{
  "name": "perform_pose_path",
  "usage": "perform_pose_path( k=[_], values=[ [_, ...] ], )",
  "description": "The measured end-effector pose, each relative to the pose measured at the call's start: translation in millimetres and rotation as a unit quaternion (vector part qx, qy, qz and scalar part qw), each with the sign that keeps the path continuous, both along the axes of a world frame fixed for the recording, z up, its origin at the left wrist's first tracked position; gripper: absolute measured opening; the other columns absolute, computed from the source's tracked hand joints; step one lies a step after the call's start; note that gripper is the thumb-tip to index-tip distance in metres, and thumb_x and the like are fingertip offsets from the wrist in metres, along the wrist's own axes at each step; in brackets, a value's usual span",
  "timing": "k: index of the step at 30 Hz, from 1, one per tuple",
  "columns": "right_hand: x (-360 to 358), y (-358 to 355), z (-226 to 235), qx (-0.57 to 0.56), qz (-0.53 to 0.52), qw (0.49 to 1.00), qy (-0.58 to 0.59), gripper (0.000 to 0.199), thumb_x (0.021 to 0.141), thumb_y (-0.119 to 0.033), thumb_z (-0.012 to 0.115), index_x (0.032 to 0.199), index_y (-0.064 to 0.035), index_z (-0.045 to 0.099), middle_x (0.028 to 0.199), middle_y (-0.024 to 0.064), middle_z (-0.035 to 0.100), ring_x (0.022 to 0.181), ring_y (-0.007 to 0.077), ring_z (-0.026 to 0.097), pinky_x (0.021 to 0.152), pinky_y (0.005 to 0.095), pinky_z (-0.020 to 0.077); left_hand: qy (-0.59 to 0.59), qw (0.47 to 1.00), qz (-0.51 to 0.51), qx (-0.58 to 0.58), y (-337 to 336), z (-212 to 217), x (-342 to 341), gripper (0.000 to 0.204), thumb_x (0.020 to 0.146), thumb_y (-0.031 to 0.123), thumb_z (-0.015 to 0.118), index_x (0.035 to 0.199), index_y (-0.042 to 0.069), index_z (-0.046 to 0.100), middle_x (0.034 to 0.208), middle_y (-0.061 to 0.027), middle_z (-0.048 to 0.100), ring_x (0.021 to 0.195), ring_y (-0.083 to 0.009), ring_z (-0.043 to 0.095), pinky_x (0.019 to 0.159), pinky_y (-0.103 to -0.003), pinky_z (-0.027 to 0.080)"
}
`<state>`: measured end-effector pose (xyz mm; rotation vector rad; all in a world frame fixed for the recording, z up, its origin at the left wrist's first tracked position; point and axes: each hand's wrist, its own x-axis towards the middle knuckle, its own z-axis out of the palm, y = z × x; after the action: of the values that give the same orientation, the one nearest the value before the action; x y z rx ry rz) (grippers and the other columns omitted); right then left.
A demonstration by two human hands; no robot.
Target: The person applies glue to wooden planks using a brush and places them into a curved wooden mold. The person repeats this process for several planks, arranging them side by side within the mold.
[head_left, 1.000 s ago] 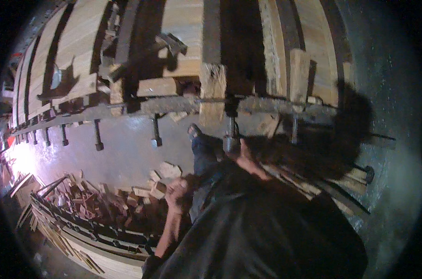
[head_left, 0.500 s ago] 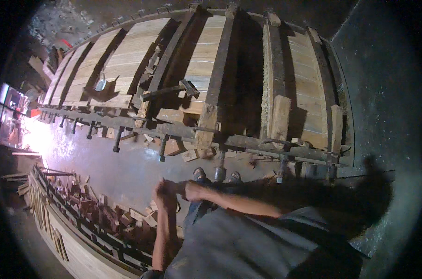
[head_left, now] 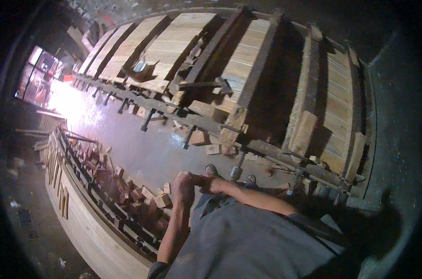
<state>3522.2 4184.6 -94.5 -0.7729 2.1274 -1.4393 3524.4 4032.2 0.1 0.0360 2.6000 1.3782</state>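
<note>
While my two hands meet in front of my chest, nothing clear shows between them.
My left hand is curled shut and my right hand presses against it; whether the fingers pinch anything, I cannot tell. The nearest thing, a threaded steel clamp screw on the long rack of glued pale wooden panels, sits just ahead; I'd square up to it first.
</note>
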Motion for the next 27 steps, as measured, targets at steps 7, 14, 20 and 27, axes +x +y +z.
perform_pose_path(
  k=[7, 14, 20, 27],
  values=[
    [3, 9, 5, -0.074, -0.103, 0.986, -0.108, 0.047, 0.076, -0.015, 0.079, 0.117, -0.0006, 0.063, 0.104, 0.0170, 0.071, 0.098, 0.0254, 0.068, 0.088, 0.0385, 0.0530, -0.304, 0.796, 0.039, 0.522, -57, 27, -45, 0.030, 0.090, 0.018, 0.068, 0.114, 0.000, 0.062, 0.104, -0.0113, 0.067, 0.098, -0.0231, 0.063, 0.091, -0.035, 0.049],
    [38, -40, 1, 0.078, -0.397, 0.912, -0.068, 0.024, 0.083, -0.020, 0.080, 0.086, -0.0064, 0.060, 0.073, 0.0037, 0.060, 0.069, 0.0137, 0.056, 0.066, 0.0301, 0.0457, -0.362, 0.875, -0.031, 0.320, -201, -46, -140, 0.027, 0.097, 0.020, 0.063, 0.114, 0.000, 0.063, 0.100, -0.0051, 0.068, 0.094, -0.0179, 0.063, 0.086, -0.033, 0.049],
    [47, -89, 6, 0.153, -0.519, 0.839, 0.053, 0.028, 0.081, -0.026, 0.082, 0.086, -0.0084, 0.061, 0.074, 0.0036, 0.061, 0.071, 0.0179, 0.059, 0.065, 0.0324, 0.0469, -0.263, 0.939, 0.008, 0.223, -332, -69, -214, 0.033, 0.097, 0.018, 0.061, 0.122, -0.003, 0.062, 0.108, -0.0107, 0.070, 0.101, -0.0204, 0.065, 0.091, -0.031, 0.049],
    [48, -86, -15, 0.333, -0.478, 0.793, 0.178, 0.043, 0.073, -0.025, 0.087, 0.100, -0.0074, 0.059, 0.084, 0.0121, 0.061, 0.075, 0.0285, 0.061, 0.067, 0.0407, 0.0484, -0.126, 0.933, 0.168, 0.291, -443, -55, -247, 0.027, 0.095, 0.011, 0.061, 0.113, -0.008, 0.061, 0.094, -0.0092, 0.067, 0.088, -0.0175, 0.064, 0.084, -0.030, 0.049]
  ],
)
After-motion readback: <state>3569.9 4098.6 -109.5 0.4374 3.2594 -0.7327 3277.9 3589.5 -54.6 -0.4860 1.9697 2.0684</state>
